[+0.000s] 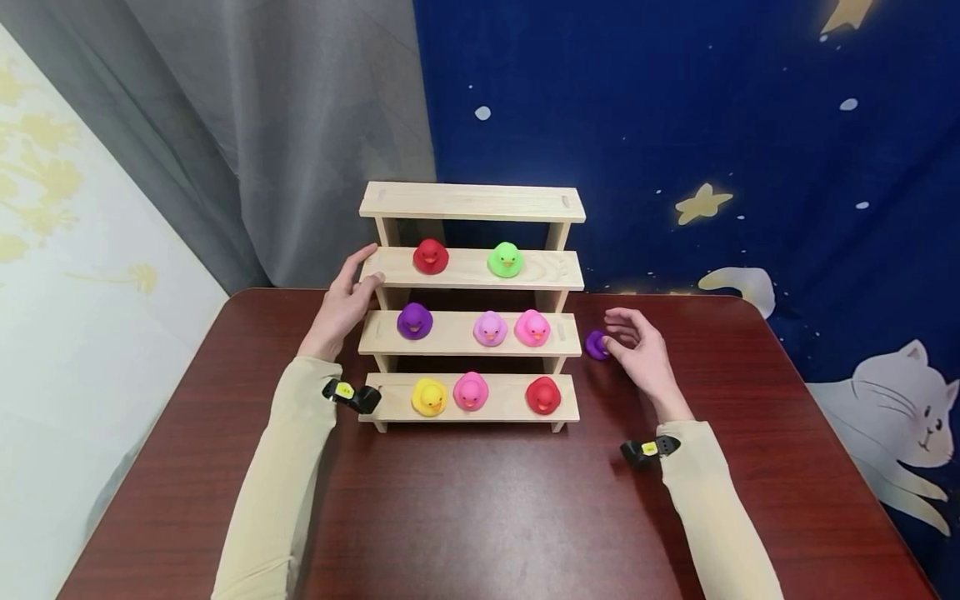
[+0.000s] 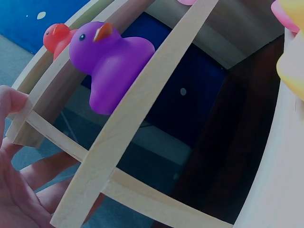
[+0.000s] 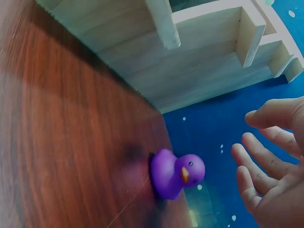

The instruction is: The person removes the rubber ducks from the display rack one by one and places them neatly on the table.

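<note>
From the head view I have the desk (image 1: 480,517) across the bottom of the frame. At centre, the lowest step of the wooden rack (image 1: 480,202) carries a yellow duck (image 1: 429,397), a pink duck (image 1: 471,392) and a red duck (image 1: 543,396). Right of centre, a loose purple duck (image 1: 595,345) stands on the desk; the right hand (image 1: 643,357) is just beside it, fingers apart, and my right-wrist view shows a gap between hand and duck. Left of centre, the left hand (image 1: 339,308) is clamped on the end of the third step, where I see another red duck (image 1: 431,257) and a green duck (image 1: 506,260). A blue curtain (image 1: 615,125) fills the upper right.
</note>
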A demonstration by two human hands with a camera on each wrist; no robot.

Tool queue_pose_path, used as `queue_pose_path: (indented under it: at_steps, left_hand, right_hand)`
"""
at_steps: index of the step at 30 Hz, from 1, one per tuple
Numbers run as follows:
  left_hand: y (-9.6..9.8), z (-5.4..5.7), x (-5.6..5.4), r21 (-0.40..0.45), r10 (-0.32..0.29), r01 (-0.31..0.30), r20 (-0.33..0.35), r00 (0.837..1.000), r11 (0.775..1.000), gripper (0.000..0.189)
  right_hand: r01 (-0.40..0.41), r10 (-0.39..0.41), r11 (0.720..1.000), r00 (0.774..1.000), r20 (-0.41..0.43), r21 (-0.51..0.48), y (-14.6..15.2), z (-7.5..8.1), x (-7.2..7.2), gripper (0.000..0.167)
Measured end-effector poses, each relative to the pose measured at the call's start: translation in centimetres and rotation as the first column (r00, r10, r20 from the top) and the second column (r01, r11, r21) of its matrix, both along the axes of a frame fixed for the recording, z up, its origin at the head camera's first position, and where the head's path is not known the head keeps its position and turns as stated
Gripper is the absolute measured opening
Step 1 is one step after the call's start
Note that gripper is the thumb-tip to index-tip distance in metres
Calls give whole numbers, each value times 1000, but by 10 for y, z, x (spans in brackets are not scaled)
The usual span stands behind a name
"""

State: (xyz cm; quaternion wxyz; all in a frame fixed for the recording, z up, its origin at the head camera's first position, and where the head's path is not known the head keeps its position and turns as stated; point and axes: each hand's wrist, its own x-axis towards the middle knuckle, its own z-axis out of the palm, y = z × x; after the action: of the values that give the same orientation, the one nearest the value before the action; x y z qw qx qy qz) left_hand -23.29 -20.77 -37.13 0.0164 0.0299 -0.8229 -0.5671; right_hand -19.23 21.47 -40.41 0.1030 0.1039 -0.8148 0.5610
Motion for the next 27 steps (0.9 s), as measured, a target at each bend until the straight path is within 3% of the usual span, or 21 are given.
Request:
queue_pose_path:
  at_steps: [27]
  left_hand:
    - [1, 2, 3, 1, 2, -2, -6, 1000, 1000, 53]
  right_hand:
    - [-32, 28, 999, 996, -85, -41, -40, 54, 2, 36]
